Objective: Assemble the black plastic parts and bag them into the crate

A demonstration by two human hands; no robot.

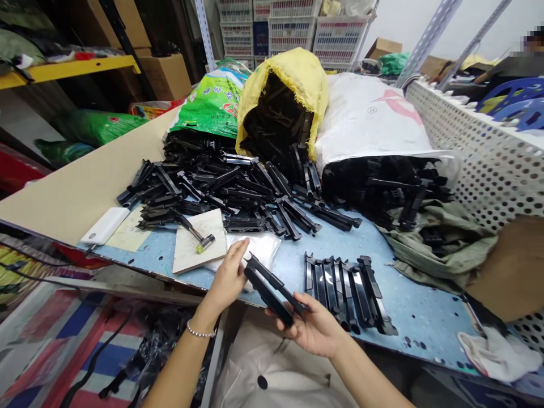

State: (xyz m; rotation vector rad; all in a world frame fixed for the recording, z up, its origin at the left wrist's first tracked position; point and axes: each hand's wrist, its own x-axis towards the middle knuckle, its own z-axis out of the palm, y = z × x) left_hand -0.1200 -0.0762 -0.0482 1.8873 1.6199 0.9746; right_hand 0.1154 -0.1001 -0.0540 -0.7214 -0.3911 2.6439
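A long black plastic part (272,283) with two narrow arms, forming a slim V, is held over the front edge of the blue table. My left hand (227,277) is closed on its upper end, with a ring and a beaded bracelet showing. The lower end lies in my right hand (317,328), whose fingers and thumb are closed around it. Whether the two arms are one hinged piece or two pieces, I cannot tell. Right of my hands, several similar black parts (348,292) lie side by side in a row. A small hammer (199,235) rests on a white block (199,218).
A large heap of black parts (221,187) covers the table's middle. Behind it stand a green bag (208,105), a yellow sack (289,68) and a white sack (369,113). A white device (104,226) lies left; a perforated panel (480,141) borders the right.
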